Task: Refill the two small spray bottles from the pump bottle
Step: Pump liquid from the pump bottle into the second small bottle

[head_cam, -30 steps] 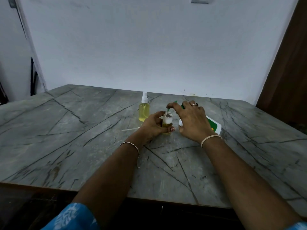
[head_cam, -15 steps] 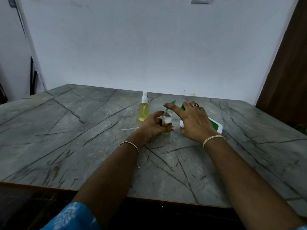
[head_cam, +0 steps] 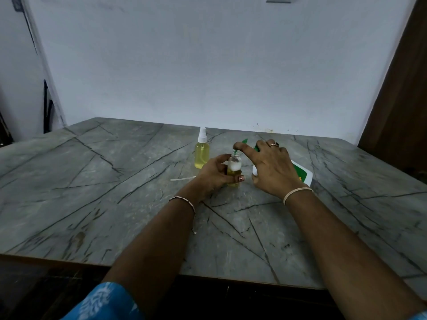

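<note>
My left hand point(head_cam: 212, 174) grips a small open spray bottle point(head_cam: 233, 166) that stands on the table, part full of yellow liquid with white foam on top. My right hand point(head_cam: 272, 172) holds the white pump bottle with a green label point(head_cam: 302, 175), tilted toward the small bottle. Its index finger lies on the green pump head point(head_cam: 244, 141), whose spout is at the small bottle's mouth. A second small spray bottle point(head_cam: 202, 154), capped with a white sprayer and filled with yellow liquid, stands just behind my left hand.
A thin white sprayer tube point(head_cam: 182, 179) lies on the grey marble table point(head_cam: 104, 192) left of my left hand. A white wall runs along the table's far edge, and a dark wooden panel point(head_cam: 397, 100) stands at the right.
My right index finger has shifted slightly on the pump head. Both hands and the bottles stay in the same place.
</note>
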